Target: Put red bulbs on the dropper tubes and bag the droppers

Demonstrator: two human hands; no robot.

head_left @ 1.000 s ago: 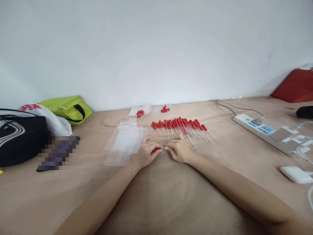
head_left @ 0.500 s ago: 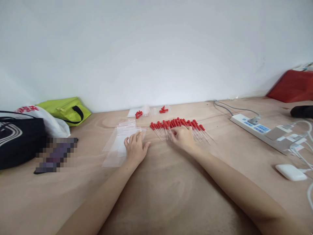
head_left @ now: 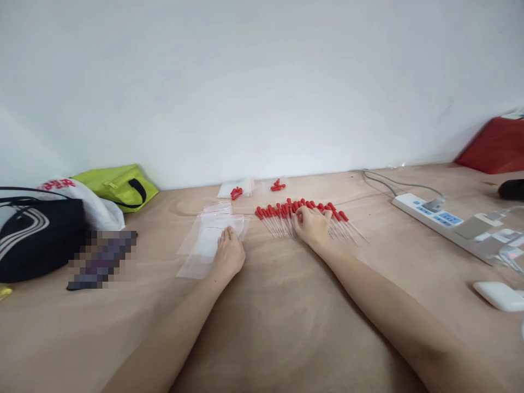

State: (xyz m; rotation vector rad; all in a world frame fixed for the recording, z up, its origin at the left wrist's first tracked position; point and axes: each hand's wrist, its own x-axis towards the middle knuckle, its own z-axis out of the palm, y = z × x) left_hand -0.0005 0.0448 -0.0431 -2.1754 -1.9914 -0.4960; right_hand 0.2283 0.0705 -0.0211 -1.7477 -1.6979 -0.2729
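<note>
A row of droppers with red rubber bulbs and thin pale stems (head_left: 272,213) lies across the middle of the table, bulbs toward the wall. My right hand (head_left: 313,226) is over the row, thumb and finger pinched at a dropper; the hand hides part of it. To the left, several clear zip bags with red seal lines (head_left: 200,240) overlap flat on the wood. My left hand (head_left: 230,251) rests on their right side, fingers drawn together at the top bag, thumb mostly hidden.
Near the wall lie two bags with red bulbs on them (head_left: 236,192) (head_left: 278,185). A power strip (head_left: 434,215) with cables and a white charger (head_left: 499,295) sit right. At left are a black bag (head_left: 41,234), a lime-green bag (head_left: 114,188) and a blurred dark object (head_left: 102,262).
My left hand's spread fingers have drawn together over the bags, the thumb tucking in. My right hand still works at the droppers with its fingers shifted slightly. The whole view has moved a little.
</note>
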